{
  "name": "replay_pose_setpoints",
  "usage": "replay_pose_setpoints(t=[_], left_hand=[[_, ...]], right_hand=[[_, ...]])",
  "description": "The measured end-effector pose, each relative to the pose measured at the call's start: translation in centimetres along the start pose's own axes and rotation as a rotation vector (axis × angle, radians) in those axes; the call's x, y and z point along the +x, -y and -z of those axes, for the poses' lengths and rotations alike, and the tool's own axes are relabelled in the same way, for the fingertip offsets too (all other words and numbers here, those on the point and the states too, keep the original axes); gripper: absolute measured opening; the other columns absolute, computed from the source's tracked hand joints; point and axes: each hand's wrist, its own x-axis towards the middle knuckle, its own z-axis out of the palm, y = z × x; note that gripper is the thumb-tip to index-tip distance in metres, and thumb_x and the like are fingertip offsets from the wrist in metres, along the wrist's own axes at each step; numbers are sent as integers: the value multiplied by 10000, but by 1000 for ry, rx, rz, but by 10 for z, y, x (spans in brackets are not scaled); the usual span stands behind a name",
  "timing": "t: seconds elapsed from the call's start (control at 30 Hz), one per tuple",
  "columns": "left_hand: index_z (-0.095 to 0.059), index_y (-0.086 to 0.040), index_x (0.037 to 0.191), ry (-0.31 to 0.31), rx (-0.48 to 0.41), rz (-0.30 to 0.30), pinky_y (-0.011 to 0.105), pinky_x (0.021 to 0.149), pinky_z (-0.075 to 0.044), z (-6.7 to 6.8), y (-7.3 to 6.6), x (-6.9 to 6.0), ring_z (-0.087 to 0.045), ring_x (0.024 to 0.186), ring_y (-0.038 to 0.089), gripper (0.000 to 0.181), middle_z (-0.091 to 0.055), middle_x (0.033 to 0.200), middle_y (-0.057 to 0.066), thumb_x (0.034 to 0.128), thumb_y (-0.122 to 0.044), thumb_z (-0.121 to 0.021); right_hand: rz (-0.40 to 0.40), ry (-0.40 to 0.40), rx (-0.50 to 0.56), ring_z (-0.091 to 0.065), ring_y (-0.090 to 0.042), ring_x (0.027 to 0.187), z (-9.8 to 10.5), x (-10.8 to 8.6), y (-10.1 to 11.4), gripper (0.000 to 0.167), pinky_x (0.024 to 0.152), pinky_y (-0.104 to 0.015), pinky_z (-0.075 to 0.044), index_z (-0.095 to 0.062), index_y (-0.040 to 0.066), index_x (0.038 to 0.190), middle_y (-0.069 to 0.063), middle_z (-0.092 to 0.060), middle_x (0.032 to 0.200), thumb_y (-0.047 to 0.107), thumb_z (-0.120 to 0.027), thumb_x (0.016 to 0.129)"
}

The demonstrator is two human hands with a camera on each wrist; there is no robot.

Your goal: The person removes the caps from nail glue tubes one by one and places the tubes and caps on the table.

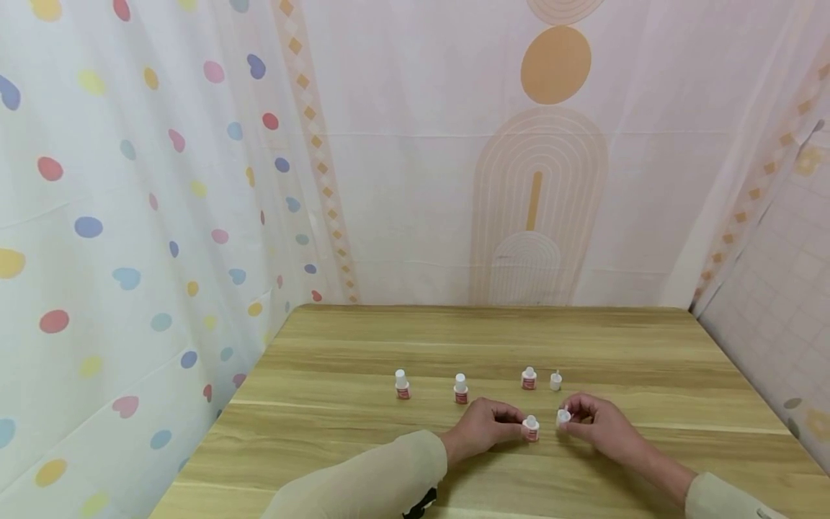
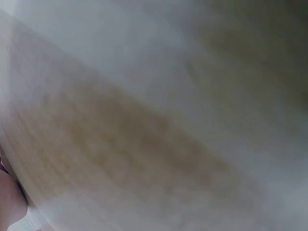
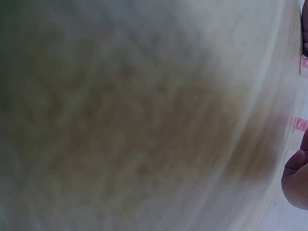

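Note:
My left hand [image 1: 483, 429] pinches a small white bottle [image 1: 530, 430] with a red label, upright on the table, its cap off. Just to the right, my right hand [image 1: 599, 425] holds a white cap [image 1: 563, 417] between thumb and fingers, apart from the bottle. Behind them stands another uncapped bottle [image 1: 529, 379], with a loose white cap [image 1: 555, 382] beside it, a thin stem pointing up. The left wrist view is mostly blurred; only part of a hand [image 2: 12, 199] shows at its edge. In the right wrist view, part of a hand [image 3: 296, 180] appears at the right edge.
Two capped bottles, one at the left [image 1: 403, 386] and one nearer the left hand [image 1: 461, 389], stand on the wooden table [image 1: 324, 432]. A dotted curtain [image 1: 130, 216] hangs on the left and a patterned curtain [image 1: 415, 216] behind the table's far edge.

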Motion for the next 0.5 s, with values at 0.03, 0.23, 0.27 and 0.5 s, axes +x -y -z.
replay_pose_setpoints(t=[0.03,0.23,0.27,0.5], left_hand=[[-777,-86,917,0,0,-3,196,670,-472,0,0,0,-576,751,12,75,-714,844,-90,871,-146,-778],[-777,-86,912,-1,-2,-10,196,671,-472,0,0,0,-577,747,10,82,-715,839,-89,867,-155,-782],[-777,-87,911,-1,-3,-8,196,670,-472,0,0,0,-576,747,10,83,-715,838,-88,867,-157,-784],[-777,-88,909,-4,-19,13,196,635,-458,-1,0,0,-570,730,17,82,-718,837,-77,861,-154,-790]], right_hand=[[3,10,3,-562,-75,771,0,0,-1,192,657,-242,-476,-641,1,981,-38,-629,869,69,-765,850],[-10,57,5,-562,-88,774,0,-1,-4,207,665,-239,-482,-627,-2,965,-58,-615,869,90,-770,847],[-14,61,0,-561,-93,773,0,-1,-4,209,666,-240,-481,-627,0,963,-60,-614,868,96,-772,846],[-36,86,-27,-556,-112,775,1,0,-4,230,659,-240,-471,-625,12,958,-60,-613,866,124,-784,835]])
